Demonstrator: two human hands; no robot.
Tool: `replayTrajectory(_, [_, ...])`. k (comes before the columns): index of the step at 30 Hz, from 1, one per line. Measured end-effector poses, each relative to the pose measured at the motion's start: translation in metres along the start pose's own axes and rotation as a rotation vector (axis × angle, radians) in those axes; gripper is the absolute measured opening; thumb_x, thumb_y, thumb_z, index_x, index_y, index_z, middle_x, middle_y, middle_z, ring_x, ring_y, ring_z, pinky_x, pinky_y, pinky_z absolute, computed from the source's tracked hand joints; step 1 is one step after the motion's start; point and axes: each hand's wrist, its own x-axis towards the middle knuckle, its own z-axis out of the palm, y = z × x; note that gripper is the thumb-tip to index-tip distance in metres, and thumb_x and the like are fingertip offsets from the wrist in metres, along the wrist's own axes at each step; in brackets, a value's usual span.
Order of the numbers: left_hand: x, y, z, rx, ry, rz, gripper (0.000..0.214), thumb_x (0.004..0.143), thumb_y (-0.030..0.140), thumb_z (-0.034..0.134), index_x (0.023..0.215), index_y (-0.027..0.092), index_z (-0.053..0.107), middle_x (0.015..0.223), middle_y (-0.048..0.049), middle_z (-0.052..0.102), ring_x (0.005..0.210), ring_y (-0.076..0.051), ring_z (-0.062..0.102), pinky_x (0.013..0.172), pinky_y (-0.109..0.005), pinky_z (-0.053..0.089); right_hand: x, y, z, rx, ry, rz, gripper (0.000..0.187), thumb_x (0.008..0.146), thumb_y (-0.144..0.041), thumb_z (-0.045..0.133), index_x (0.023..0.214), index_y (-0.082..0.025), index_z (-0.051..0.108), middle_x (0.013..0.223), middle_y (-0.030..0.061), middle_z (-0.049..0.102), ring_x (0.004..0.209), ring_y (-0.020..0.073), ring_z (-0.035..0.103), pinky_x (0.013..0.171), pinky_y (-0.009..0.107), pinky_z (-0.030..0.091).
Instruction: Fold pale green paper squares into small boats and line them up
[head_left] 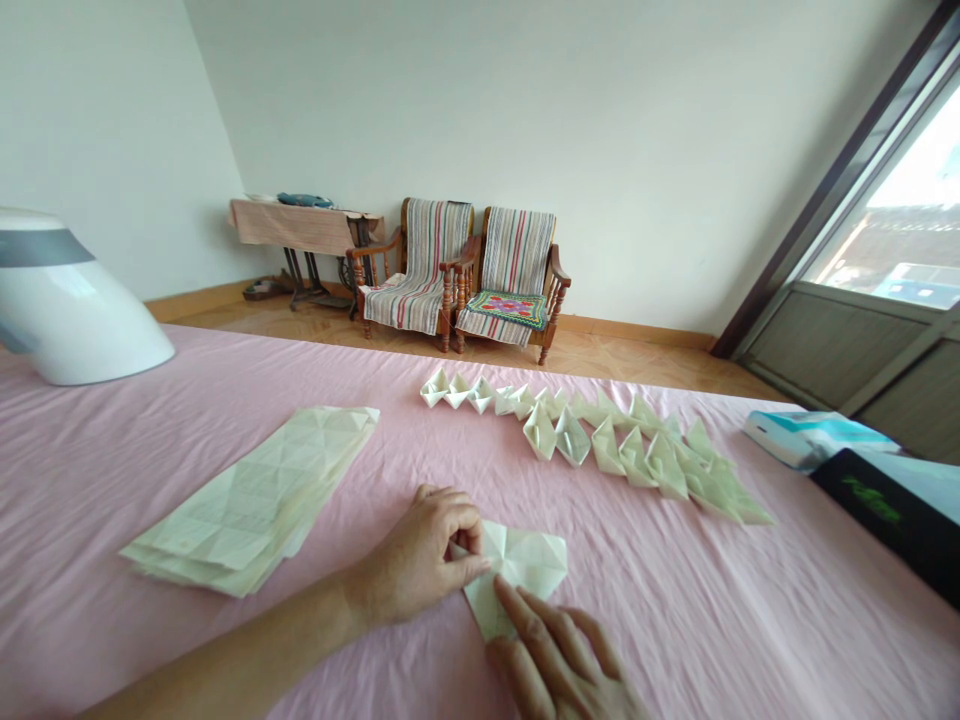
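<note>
A creased paper (529,562) lies on the pink cloth (750,620), well in from its far edge. The left hand (427,550) pinches the paper's left side; the right hand (566,655), open, rests fingers on its near part. Folded shapes (609,447) form 2 rough rows nearer the cloth's far edge.

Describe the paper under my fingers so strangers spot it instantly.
On the pink cloth, find the bare left hand and right hand. Both touch the creased pale green paper: lying alone, unlike the pale green paper stack at left, and flatter than the pointed folded paper pieces beyond.
</note>
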Motion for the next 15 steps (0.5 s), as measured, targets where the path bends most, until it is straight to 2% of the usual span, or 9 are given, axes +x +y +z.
replayTrajectory(5, [0.000, 0.001, 0.000, 0.004, 0.005, 0.001, 0.022, 0.070, 0.012, 0.075, 0.063, 0.016, 0.055, 0.068, 0.0048, 0.056, 0.071, -0.013, 0.054, 0.076, -0.027, 0.034, -0.001, -0.012, 0.010, 0.063, 0.105, 0.166, 0.025, 0.092, -0.015, 0.039, 0.086, -0.026, 0.061, 0.118, -0.0022, 0.068, 0.097, 0.0143, 0.063, 0.076, 0.028, 0.042])
replayTrajectory(11, [-0.001, 0.002, 0.000, -0.012, 0.020, -0.006, 0.020, 0.070, 0.011, 0.077, 0.065, 0.016, 0.057, 0.071, 0.0035, 0.058, 0.073, -0.015, 0.054, 0.077, -0.027, 0.037, -0.004, -0.010, 0.011, 0.017, 0.056, 0.092, 0.024, 0.093, -0.019, 0.039, 0.091, -0.026, 0.062, 0.120, -0.0004, 0.066, 0.099, 0.0151, 0.063, 0.078, 0.027, 0.043])
replayTrajectory(15, [-0.005, 0.000, 0.000, 0.021, 0.126, 0.063, 0.017, 0.073, 0.005, 0.073, 0.079, 0.017, 0.063, 0.084, 0.0003, 0.062, 0.084, -0.017, 0.055, 0.081, -0.029, 0.038, -0.005, -0.010, 0.012, 0.021, 0.036, 0.094, 0.023, 0.095, -0.021, 0.039, 0.092, -0.026, 0.061, 0.122, -0.0015, 0.066, 0.102, 0.0152, 0.063, 0.078, 0.026, 0.043])
